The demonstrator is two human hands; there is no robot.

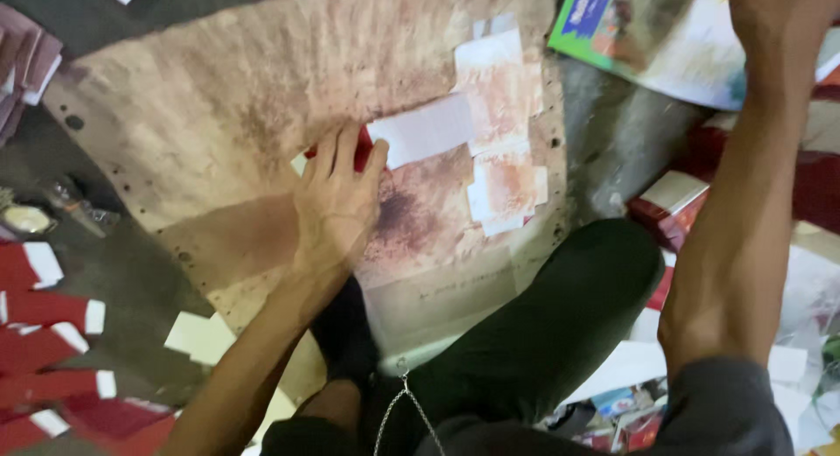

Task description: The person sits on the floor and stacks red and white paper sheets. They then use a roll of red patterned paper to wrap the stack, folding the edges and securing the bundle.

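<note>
Left hand flat, fingers spread on one red-and-white slip (two stained slips beside), right hand's grip hidden

green printed package top right, red-white box right edge

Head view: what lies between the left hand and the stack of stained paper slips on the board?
A white paper strip spans from the left hand to the stained slips, touching both, seen in the head view.
</note>
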